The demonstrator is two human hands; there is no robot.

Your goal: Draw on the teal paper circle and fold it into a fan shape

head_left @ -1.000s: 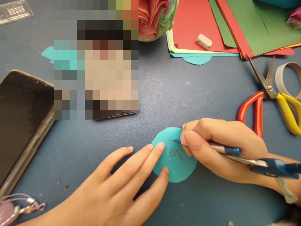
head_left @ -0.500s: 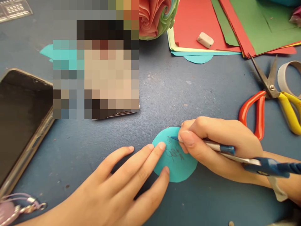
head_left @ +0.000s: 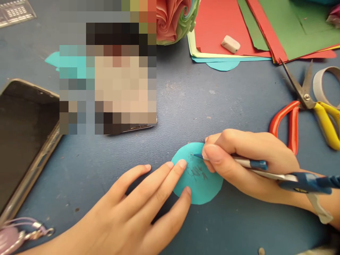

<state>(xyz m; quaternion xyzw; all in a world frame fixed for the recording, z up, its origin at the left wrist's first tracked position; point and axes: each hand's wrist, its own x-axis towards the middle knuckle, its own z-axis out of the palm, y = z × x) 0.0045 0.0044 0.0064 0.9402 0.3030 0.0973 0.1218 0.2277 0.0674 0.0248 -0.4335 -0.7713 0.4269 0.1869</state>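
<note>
A turquoise paper circle [head_left: 205, 193] lies flat on the dark blue table, with dark scribbled pencil marks near its middle. My left hand [head_left: 140, 202] is spread, its fingertips resting on the circle's left part and the table beside it. In my right hand [head_left: 247, 161] is a blue and silver drawing compass [head_left: 302, 182], gripped between thumb and fingers near its blue point. That point is at the upper part of the circle, above the marks. The compass's hinge end stretches back over the right wrist.
Scissors [head_left: 306, 97] with red and yellow handles lie open at right, beside a tape roll [head_left: 318, 83]. An eraser [head_left: 230, 44] sits on stacked coloured paper [head_left: 212, 21] near a paper flower ball [head_left: 175, 21]. At left are a dark-screened device [head_left: 23, 141] and a keychain [head_left: 34, 230]; pixelation hides one area.
The compass and my right hand have shifted slightly, its point moving a little to the right on the circle. My left hand stays in place.
</note>
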